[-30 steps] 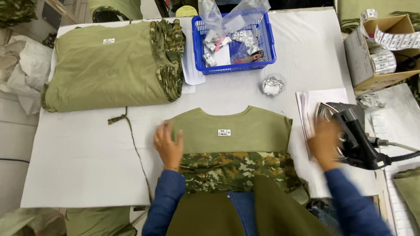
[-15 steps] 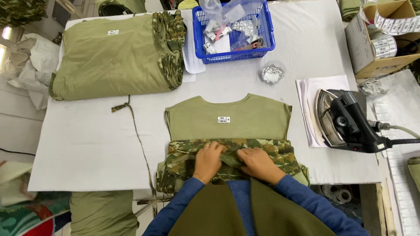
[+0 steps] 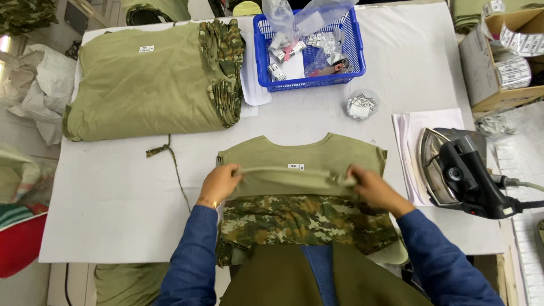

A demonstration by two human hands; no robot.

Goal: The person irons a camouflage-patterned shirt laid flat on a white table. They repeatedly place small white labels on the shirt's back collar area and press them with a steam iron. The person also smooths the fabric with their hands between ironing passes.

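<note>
An olive shirt (image 3: 300, 153) with camouflage sleeves (image 3: 306, 221) lies flat on the white table (image 3: 113, 198) in front of me. A small white label (image 3: 295, 166) sits near its collar. My left hand (image 3: 220, 182) pinches the shirt's lower olive edge at the left, and my right hand (image 3: 371, 186) pinches it at the right. Between them the edge is lifted and drawn up over the chest as a fold (image 3: 292, 173).
A stack of folded olive shirts (image 3: 141, 79) lies at the back left. A blue basket (image 3: 354, 51) with tags and plastic bags stands at the back. A steam iron (image 3: 462, 173) rests at the right, a cardboard box (image 3: 481, 62) behind it, a small cup of labels (image 3: 361, 105) nearby.
My hands moved from the camouflage part near me out to the shirt's sides and raised the olive edge into a fold toward the collar.
</note>
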